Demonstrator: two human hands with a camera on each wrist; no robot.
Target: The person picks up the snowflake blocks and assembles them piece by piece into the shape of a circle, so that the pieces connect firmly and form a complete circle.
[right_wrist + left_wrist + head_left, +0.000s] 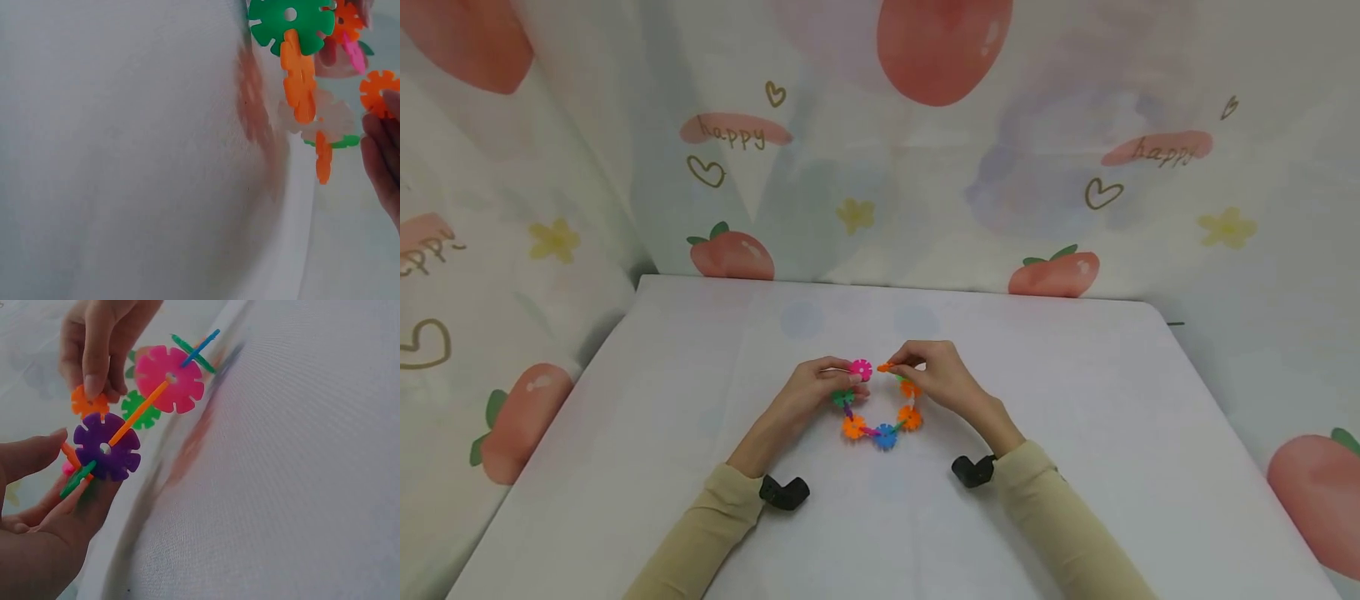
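Notched plastic discs, slotted into one another, make a nearly closed ring between the hands, with a blue disc (886, 436) at its near side. My left hand (816, 383) pinches the end with a pink disc (861, 370); a green disc (843, 399) sits just below those fingers. Across a small gap, my right hand (942, 375) holds an orange disc (884, 367) between thumb and fingertips, seen edge-on. In the left wrist view a purple disc (119, 462) lies beside the left fingers. A whitish see-through disc (331, 112) hangs along the chain in the right wrist view.
A white cloth covers the table (1075, 375). Behind and beside it hangs a patterned backdrop (880, 167) with fruit, hearts and flowers. A black wrist device (785, 493) sits at the left cuff, and another black device (973, 472) at the right.
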